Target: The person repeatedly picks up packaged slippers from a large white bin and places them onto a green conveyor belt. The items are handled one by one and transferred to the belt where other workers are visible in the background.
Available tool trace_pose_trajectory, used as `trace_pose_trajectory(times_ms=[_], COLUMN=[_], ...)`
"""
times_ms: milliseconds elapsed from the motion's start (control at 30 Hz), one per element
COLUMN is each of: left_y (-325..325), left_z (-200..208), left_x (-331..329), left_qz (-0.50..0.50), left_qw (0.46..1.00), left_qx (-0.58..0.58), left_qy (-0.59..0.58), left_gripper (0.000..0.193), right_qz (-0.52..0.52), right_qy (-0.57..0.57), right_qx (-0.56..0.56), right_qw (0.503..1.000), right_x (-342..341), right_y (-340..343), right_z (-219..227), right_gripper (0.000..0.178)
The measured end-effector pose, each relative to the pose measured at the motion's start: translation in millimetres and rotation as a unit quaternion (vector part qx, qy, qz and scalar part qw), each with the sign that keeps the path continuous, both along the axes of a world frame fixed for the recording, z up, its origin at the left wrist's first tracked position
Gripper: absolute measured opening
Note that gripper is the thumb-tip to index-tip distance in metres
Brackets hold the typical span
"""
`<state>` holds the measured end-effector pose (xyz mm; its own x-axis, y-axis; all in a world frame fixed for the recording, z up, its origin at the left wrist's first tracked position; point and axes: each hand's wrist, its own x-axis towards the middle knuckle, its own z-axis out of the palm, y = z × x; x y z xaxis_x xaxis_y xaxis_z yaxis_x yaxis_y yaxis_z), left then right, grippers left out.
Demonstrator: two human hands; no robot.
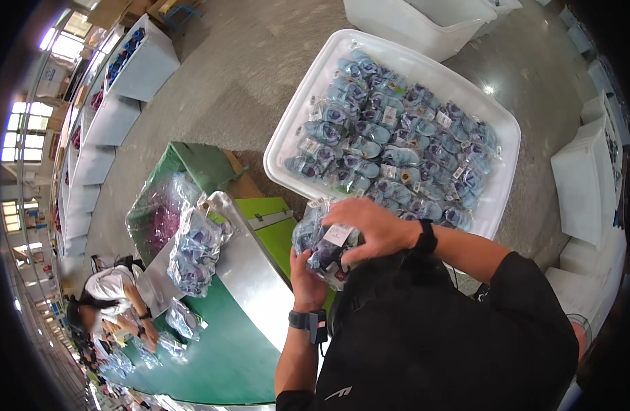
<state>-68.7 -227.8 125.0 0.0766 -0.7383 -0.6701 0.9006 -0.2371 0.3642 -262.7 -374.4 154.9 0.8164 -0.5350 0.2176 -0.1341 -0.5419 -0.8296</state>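
Note:
Close to my body I hold clear-bagged blue-and-purple shoes point(316, 238) with a white tag on the bag. My left hand point(306, 281) grips them from below, its thumb against the plastic. From the right my right hand point(373, 226) curves over the same bag, its fingers at the upper edge and its thumb lower down; some fingertips are hidden. Just beyond is a large white bin point(279, 154), filled with rows of similar bagged shoes point(390, 140). To the left, a heap of bagged shoes point(197, 246) lies at the metal end of a green-topped table point(226, 342).
A green cloth-draped container point(198, 164) stands beyond the table's end. Further along the table, a person point(116, 291) in white handles bagged shoes. White bins point(143, 65) line the left; others point(582, 178) stand right and one point(424, 31) at the far side.

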Motion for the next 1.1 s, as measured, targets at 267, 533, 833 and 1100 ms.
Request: trace_pose_trajectory(times_ms=[267, 533, 833, 1100], left_y=[-26, -29, -7, 112], left_z=[-29, -25, -35, -71], left_x=[-40, -52, -6, 72], left_qz=[-0.112, -0.201, -0.141, 0.041], left_qw=[0.989, 0.976, 0.99, 0.987], left_qx=[0.082, 0.033, -0.011, 0.097], left_qy=[0.052, 0.08, -0.016, -0.117], left_gripper=[0.04, 0.054, 0.054, 0.05], right_qz=[0.067, 0.013, -0.078, -0.099], right_qy=[0.136, 0.216, 0.197, 0.207], right_qx=[-0.051, 0.019, -0.033, -0.097], right_qw=[0.987, 0.976, 0.977, 0.968], right_x=[-3, -43, -48, -41], right_y=[3, -21, -51, -87], right_z=[-27, -50, -84, -87], right_gripper=[0.072, 0.056, 0.053, 0.046])
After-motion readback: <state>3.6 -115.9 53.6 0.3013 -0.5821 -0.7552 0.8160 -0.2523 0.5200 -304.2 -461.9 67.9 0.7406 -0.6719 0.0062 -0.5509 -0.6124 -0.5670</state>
